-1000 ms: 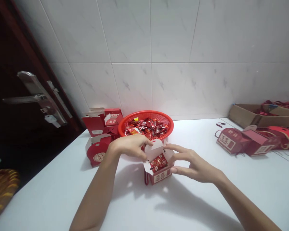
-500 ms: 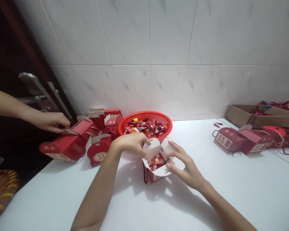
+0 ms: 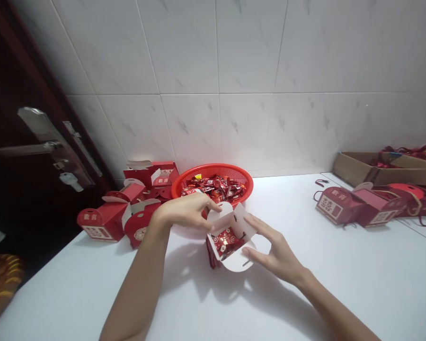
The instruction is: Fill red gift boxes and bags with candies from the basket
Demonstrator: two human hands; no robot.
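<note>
Between my two hands is a small red cardboard gift box (image 3: 238,261) with its white-lined flaps standing open. Red wrapped candies (image 3: 227,240) lie inside it, and a dark red ribbon hangs at its left side. My left hand (image 3: 188,211) grips the flaps on the box's left edge, thumb and fingers closed on the card. On the other side, my right hand (image 3: 275,248) holds the right and front flaps between thumb and fingers. Just behind the box stands a red plastic basket (image 3: 247,192) with many wrapped candies (image 3: 216,185) in it.
Several red boxes (image 3: 101,220) stand at the left, some with raised flaps. More closed red boxes (image 3: 341,206) with ribbons are on the right, before a cardboard carton (image 3: 357,170). A tiled wall (image 3: 255,132) bounds the white table (image 3: 298,203). A door handle (image 3: 28,149) is at far left.
The gift box in my hands has tipped toward me, showing more of its inside. Another person's hand at the left has let go of a red box and left the view.
</note>
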